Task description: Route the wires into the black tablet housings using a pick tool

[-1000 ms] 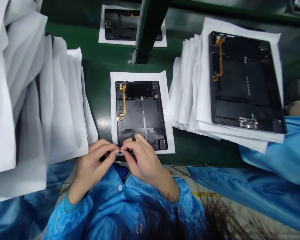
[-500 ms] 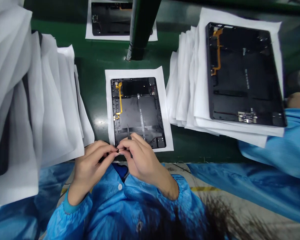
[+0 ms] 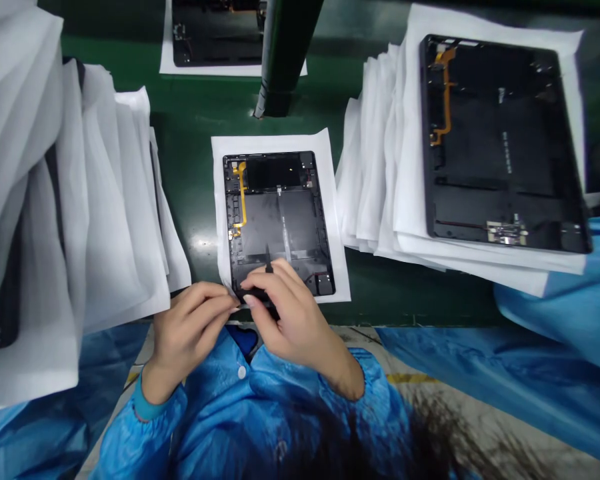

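In the middle, an open black tablet housing (image 3: 300, 223) with an orange flex cable (image 3: 243, 193) lies on a white foam sheet (image 3: 343, 283). My right hand (image 3: 293, 310) is over the housing's near edge, closed around a thin, dark, pointed tool that looks like tweezers (image 3: 269, 260), its tip pointing away from me. Its thumb and index finger are slightly apart near the edge. At the housing's near left corner, my left hand (image 3: 195, 327) has its fingertips pressed together. Whatever they pinch is too small to make out.
White foam sheets (image 3: 115, 200) with dark panels between them stand at the left. On the right, another housing (image 3: 500, 147) tops a stack of foam sheets (image 3: 370, 167). A green post (image 3: 287, 60) rises behind, beside a further housing (image 3: 215, 33). A co-worker's blue sleeve (image 3: 545, 313) is at the right.
My right thumb and index finger have parted from the left fingertips and shifted slightly right, with the pointed tool. My left hand stays by the corner. The view has shifted a little.
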The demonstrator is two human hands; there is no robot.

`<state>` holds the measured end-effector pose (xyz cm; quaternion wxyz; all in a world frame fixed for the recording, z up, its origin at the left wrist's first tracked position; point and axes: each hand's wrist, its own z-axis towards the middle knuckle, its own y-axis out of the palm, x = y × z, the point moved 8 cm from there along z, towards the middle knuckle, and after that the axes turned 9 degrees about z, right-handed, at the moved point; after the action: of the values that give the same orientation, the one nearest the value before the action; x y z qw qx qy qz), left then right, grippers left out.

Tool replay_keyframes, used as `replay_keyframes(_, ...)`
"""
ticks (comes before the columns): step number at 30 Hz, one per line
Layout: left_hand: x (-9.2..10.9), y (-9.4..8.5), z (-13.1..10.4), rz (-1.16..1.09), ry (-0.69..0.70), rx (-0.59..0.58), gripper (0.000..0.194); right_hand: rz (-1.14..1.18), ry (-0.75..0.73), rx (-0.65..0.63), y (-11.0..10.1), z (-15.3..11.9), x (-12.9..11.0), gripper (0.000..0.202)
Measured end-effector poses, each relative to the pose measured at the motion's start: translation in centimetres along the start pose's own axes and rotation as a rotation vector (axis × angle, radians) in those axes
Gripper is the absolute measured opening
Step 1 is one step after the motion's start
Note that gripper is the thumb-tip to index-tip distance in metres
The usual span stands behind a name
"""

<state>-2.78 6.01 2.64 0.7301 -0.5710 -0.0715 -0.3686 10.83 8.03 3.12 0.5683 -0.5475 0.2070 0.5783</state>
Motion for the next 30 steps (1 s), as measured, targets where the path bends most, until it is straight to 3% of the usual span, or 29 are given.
replay_keyframes(5,-0.13,0.17,-0.38,0.078,-0.006,0.046,0.015,-0.067,-0.047,-0.008,0.24,-0.11,-0.24,0.013)
replay_keyframes(16,0.08,-0.28,-0.26,0.086,-0.017,0.117,0.018,-0.010,0.004,-0.067,0.15,0.36,-0.18,0.013)
replay_keyframes(30,-0.07,-0.49,0.44,-0.092,-0.146,0.026,0.014,0.046,0.000,-0.029,-0.12,0.11,-0.15,0.011)
